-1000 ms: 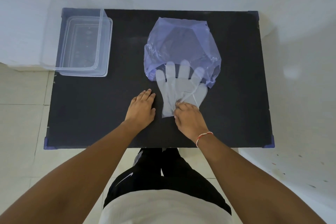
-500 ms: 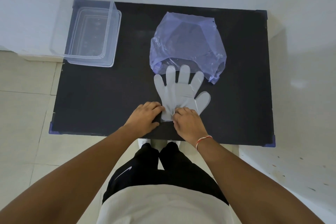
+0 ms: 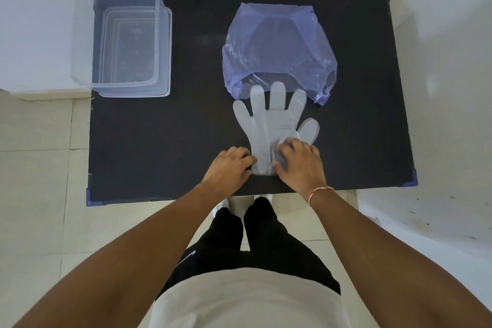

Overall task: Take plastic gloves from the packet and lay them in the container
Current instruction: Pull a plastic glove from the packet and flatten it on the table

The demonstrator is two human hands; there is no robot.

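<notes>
A translucent plastic glove stack lies flat on the black table, fingers pointing away from me toward the purple plastic packet. The packet's open mouth faces me and slightly overlaps the glove fingertips. My left hand pinches the cuff's left edge. My right hand presses on the cuff's right side, fingers under or against a thin film layer. The clear rectangular container stands at the table's far left corner, with nothing visible inside.
The table's near edge runs just below my hands. Purple corner guards mark the table corners. A white wall borders the far side and tiled floor lies to the left and right.
My left hand slid right from the bare table onto the glove cuff. The glove came further out of the packet toward me. My right hand stayed on the cuff.
</notes>
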